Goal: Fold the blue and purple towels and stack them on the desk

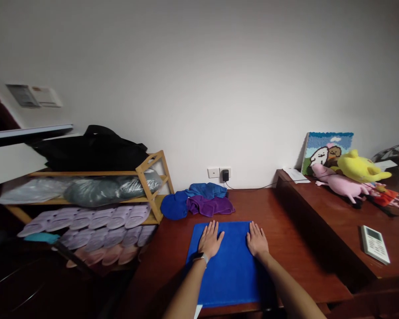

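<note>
Blue cloth [230,274]: rectangular, soft-looking matte fabric, lying flat near the front edge of the smooth reddish desk [295,239]. Left hand [210,243] at the cloth's 11 o'clock, right hand [257,240] at 1 o'clock: palms down, fingers straight. Crumpled blue and purple cloths [212,206] lie beyond, at 11 o'clock. At 3 o'clock, bare desk extends to the raised desk section [338,217].

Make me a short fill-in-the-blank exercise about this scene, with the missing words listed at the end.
1. The left hand and the right hand lie palm down on a cloth whose colour is ____.
2. A watch is worn on the ____ wrist.
3. The plush toy resting on the pink plush pig is ____.
4. The bag on top of the wooden rack is ____.

Missing words: blue; left; yellow; black.
</note>
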The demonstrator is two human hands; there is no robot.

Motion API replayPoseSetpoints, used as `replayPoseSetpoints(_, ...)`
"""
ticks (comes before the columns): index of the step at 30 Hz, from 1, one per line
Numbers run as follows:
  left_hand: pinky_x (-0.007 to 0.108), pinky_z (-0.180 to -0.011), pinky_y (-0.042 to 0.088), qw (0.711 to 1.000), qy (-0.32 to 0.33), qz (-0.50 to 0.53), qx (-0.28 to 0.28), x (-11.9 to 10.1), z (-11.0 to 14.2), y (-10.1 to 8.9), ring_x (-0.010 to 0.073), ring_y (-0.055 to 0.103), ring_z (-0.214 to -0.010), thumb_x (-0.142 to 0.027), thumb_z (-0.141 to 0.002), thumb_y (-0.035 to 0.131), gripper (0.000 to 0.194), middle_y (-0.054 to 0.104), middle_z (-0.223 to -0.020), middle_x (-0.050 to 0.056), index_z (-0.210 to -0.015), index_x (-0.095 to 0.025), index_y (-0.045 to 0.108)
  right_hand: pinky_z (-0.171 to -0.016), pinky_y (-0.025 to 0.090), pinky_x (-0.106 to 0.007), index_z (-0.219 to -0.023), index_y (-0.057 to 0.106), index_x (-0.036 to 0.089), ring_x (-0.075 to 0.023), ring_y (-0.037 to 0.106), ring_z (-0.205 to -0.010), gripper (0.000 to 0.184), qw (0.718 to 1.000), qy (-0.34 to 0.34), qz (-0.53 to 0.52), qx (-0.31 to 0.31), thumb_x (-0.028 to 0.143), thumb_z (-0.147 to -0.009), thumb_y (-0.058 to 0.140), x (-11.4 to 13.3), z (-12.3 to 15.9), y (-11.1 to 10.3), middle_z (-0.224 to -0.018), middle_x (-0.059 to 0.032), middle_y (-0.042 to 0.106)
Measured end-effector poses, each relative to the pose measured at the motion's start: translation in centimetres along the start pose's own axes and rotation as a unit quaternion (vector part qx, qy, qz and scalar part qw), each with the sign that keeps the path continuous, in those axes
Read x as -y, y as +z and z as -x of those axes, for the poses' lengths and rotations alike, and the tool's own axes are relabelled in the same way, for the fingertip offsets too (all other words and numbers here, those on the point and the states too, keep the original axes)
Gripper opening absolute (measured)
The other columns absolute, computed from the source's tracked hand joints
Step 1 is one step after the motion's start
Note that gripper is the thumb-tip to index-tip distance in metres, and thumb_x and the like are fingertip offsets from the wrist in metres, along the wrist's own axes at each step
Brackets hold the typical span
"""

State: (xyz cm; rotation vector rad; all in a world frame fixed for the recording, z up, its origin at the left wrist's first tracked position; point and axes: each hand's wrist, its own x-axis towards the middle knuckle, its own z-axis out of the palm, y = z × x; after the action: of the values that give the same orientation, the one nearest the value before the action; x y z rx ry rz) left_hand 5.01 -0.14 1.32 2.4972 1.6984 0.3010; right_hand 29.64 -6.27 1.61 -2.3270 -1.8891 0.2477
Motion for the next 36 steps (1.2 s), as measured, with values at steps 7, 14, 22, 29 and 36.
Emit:
replayPoseSetpoints(7, 0.046, -0.128, 0.016, 1.0, -0.001, 0.001, -0.004, -0.1, -0.1, -0.1, 0.0246, 0.019, -0.157, -0.066, -0.1, 0.012, 0.081, 0.025, -0.168, 0.011, -0.16, -0.014, 0.029, -0.125, 0.01, -0.042, -0.162, 0.023, 0.012, -0.0234, 0.018, -0.155, 0.068, 1.0, -0.012, 0.002, -0.008, 0.043, -0.102, 0.015, 0.8, -0.7, -1.9, -0.169, -0.0053, 0.02)
replayPoseSetpoints(14, 0.047, -0.129, 0.016, 1.0, 0.001, 0.002, 0.003, 0.0, 0.0, -0.2, 0.0248, 0.018, -0.157, -0.067, -0.101, 0.011, 0.082, 0.025, -0.168, 0.01, -0.161, -0.014, 0.028, -0.127, 0.003, -0.036, -0.163, 0.015, 0.009, -0.0193, 0.007, -0.157, 0.071, 0.999, -0.016, -0.03, 0.012, 0.047, -0.103, 0.014, 0.3, -0.9, 0.0, -0.17, -0.0039, 0.012)
replayPoseSetpoints(22, 0.048, -0.128, 0.017, 1.0, 0.002, -0.01, 0.001, 0.0, -0.1, -0.1, 0.0249, 0.018, -0.157, -0.065, -0.102, 0.012, 0.079, 0.024, -0.168, 0.011, -0.161, -0.014, 0.028, -0.127, 0.001, -0.035, -0.162, 0.015, 0.007, -0.0184, 0.006, -0.157, 0.071, 0.998, -0.011, -0.058, 0.009, 0.046, -0.103, 0.014, 0.2, -1.1, 0.1, -0.17, -0.0054, 0.011)
replayPoseSetpoints(29, 0.047, -0.128, 0.016, 1.0, 0.0, -0.023, 0.014, 0.2, -0.3, -0.5, 0.0237, 0.017, -0.157, -0.062, -0.103, 0.014, 0.077, 0.022, -0.169, 0.01, -0.161, -0.014, 0.025, -0.127, 0.002, -0.035, -0.162, 0.015, 0.007, -0.0183, 0.007, -0.157, 0.072, 0.998, -0.009, -0.062, 0.006, 0.045, -0.102, 0.015, 0.3, -0.8, -0.3, -0.17, -0.0051, 0.012)
replayPoseSetpoints(36, 0.044, -0.128, 0.02, 0.997, 0.075, 0.003, -0.016, -5.2, -1.4, -0.2, 0.0218, 0.021, -0.156, -0.06, -0.104, 0.01, 0.076, 0.026, -0.168, 0.01, -0.161, -0.012, 0.026, -0.127, 0.004, -0.035, -0.162, 0.016, 0.005, -0.019, 0.009, -0.157, 0.071, 0.998, -0.016, -0.055, 0.005, 0.043, -0.102, 0.015, 0.3, -0.8, -0.4, -0.169, -0.0066, 0.013)
